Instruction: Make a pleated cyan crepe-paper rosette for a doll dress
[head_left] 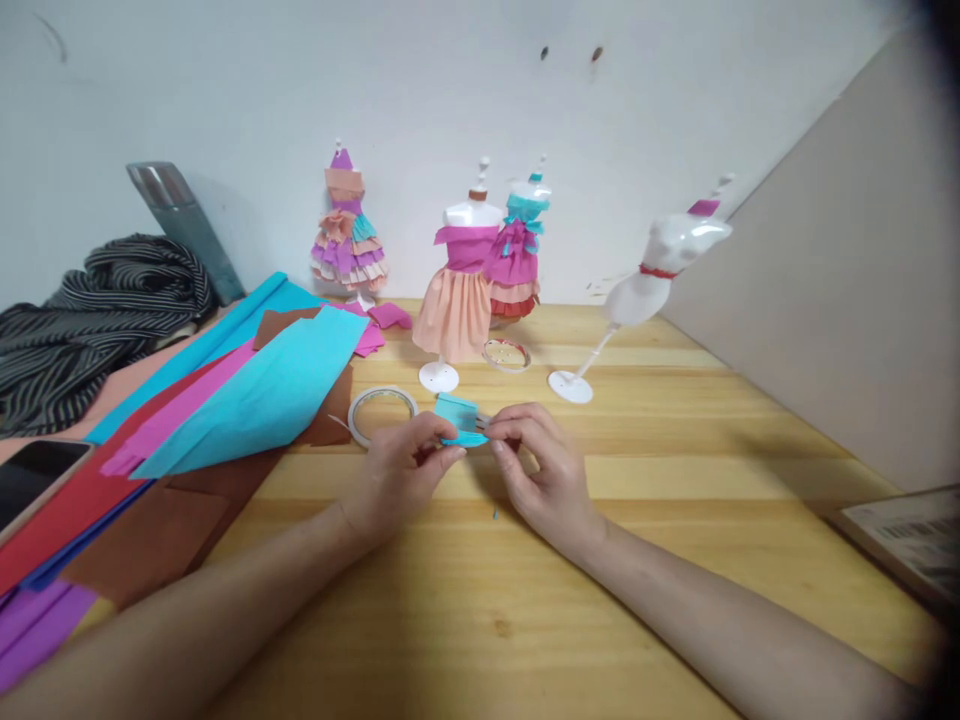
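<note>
A small folded piece of turquoise crepe paper (454, 412) is held just above the wooden table, between both hands. My left hand (409, 465) pinches its left lower edge between thumb and fingers. At the right end of the paper, my right hand (544, 475) is closed with thumb and fingertips together. It grips a thin greyish pronged thing (482, 423) that meets the paper and looks like the tines of a fork; most of it is hidden by the fingers. Below the hands, a tiny blue scrap (495, 515) lies on the table.
Behind my hands stand dress-form mannequins in paper dresses (466, 300) and a tilted bare mannequin (645, 280). A tape roll (382, 412) and a second ring-shaped roll (506, 355) lie near. Crepe paper sheets (262, 400), a phone (41, 480), striped cloth (112, 310) and flask (184, 220) are left.
</note>
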